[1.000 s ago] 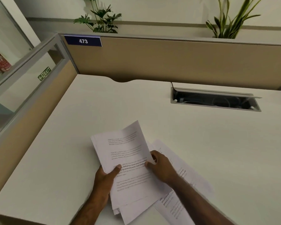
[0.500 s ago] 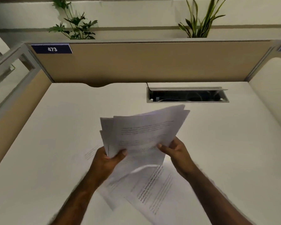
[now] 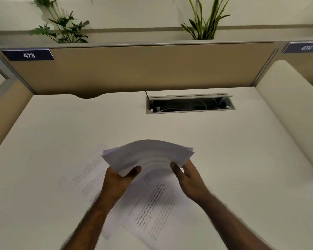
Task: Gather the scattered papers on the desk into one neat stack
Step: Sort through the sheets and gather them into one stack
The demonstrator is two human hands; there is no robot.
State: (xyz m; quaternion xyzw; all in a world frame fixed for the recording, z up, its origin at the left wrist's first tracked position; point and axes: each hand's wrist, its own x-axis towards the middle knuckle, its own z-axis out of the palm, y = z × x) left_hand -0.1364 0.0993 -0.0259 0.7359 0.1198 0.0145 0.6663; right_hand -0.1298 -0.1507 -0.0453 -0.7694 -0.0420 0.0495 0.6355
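**Paper bundle held above desk; loose sheets on the surface**

A bundle of papers (image 3: 148,156) is held up off the desk (image 3: 224,159), roughly midway between the left and right edges of the surface and nearer the front edge than the back. The bundle is bowed upward in an arch, and its far edges are fanned and uneven rather than squared.

The left hand (image 3: 118,183) is closed on the bundle's near left corner, with the thumb pressed on top and the fingers hidden beneath the paper. The right hand (image 3: 190,177) is set against the bundle's right side; the thumb is laid on the near edge and the fingers are extended along the underside. Whether the right fingers are fully clamped cannot be told, owing to motion blur.

Loose printed sheets (image 3: 152,204) are seen lying flat on the desk beneath the hands, overlapping and skewed to one another, and reaching toward the front edge. One sheet (image 3: 90,174) is spread to the left of the left hand.

An open cable tray (image 3: 190,104) is recessed near the back edge, right of centre. A beige partition (image 3: 143,69) is fitted along the back edge, bearing a label marked 473 (image 3: 28,55) at its left corner.
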